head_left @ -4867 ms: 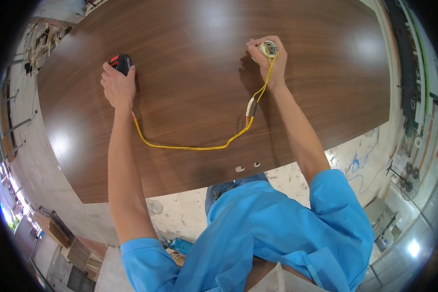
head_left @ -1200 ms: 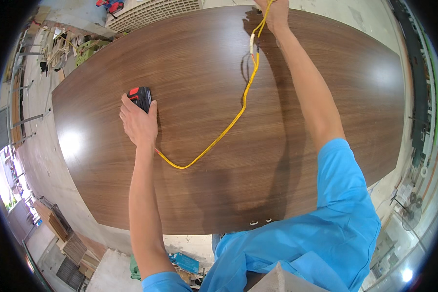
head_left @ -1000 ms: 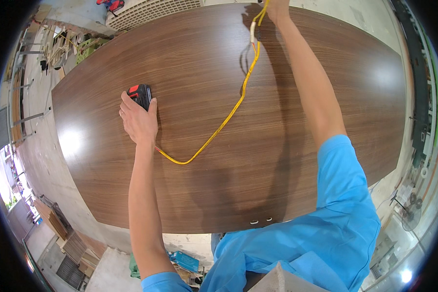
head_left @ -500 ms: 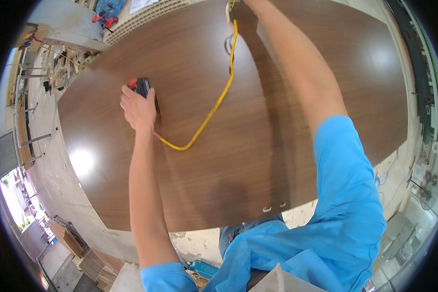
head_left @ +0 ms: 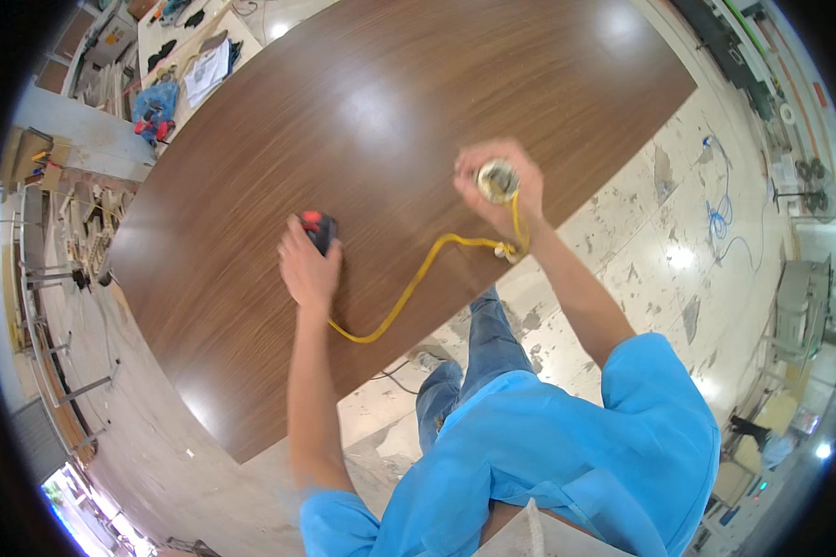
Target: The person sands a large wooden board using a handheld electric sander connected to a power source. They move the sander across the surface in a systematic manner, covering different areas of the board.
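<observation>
Left of centre, the left hand [head_left: 309, 265] grips a black-and-red battery pack [head_left: 320, 229], likely dense; right of centre, the right hand [head_left: 524, 176] encircles a cylindrical device [head_left: 498, 182], best held by its sides; the yellow cable [head_left: 424, 265] looks pliable.

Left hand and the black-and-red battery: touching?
Touching. The head view shows the left hand closed around the near end of the battery, fingers along its left side and thumb at its right.
</observation>
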Action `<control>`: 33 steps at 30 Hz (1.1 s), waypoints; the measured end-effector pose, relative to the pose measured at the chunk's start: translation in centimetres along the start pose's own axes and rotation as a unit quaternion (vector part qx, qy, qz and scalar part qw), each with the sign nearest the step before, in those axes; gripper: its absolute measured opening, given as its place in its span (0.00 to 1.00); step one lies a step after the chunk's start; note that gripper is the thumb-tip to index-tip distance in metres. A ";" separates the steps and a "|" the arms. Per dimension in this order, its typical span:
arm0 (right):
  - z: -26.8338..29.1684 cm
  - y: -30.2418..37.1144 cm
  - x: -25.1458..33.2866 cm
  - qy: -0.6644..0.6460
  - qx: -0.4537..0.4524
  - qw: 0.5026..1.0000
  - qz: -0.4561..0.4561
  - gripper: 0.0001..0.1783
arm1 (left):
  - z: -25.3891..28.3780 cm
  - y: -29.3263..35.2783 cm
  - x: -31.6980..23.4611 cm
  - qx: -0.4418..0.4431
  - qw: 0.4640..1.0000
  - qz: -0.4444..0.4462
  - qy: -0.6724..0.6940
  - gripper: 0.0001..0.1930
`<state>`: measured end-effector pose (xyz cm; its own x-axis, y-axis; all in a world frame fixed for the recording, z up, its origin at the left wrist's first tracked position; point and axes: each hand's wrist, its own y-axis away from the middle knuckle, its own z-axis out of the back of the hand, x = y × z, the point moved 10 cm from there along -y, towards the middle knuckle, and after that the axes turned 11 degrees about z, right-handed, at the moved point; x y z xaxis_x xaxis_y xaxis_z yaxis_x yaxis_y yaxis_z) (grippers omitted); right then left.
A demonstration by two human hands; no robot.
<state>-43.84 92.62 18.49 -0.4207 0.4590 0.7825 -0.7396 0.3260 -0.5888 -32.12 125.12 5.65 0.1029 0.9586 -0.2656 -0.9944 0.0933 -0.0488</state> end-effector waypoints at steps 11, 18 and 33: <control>-5.7 18.0 3.3 -0.105 -0.047 0.979 -0.166 0.11 | 5.2 15.2 18.2 -0.020 0.985 0.169 -0.029 0.49; -6.4 17.7 0.6 -0.157 -0.066 0.973 -0.153 0.12 | 5.4 14.9 20.0 -0.046 0.980 0.191 -0.025 0.47; -7.7 19.1 -1.1 -0.071 0.021 0.990 -0.118 0.11 | 5.5 14.8 20.5 -0.025 0.973 0.220 -0.067 0.48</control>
<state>-53.42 104.75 4.86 -0.3001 0.2524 0.9199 -0.8459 0.3754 -0.3789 -44.88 147.64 4.74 -0.3399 0.9295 -0.1430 -0.9389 -0.3442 -0.0058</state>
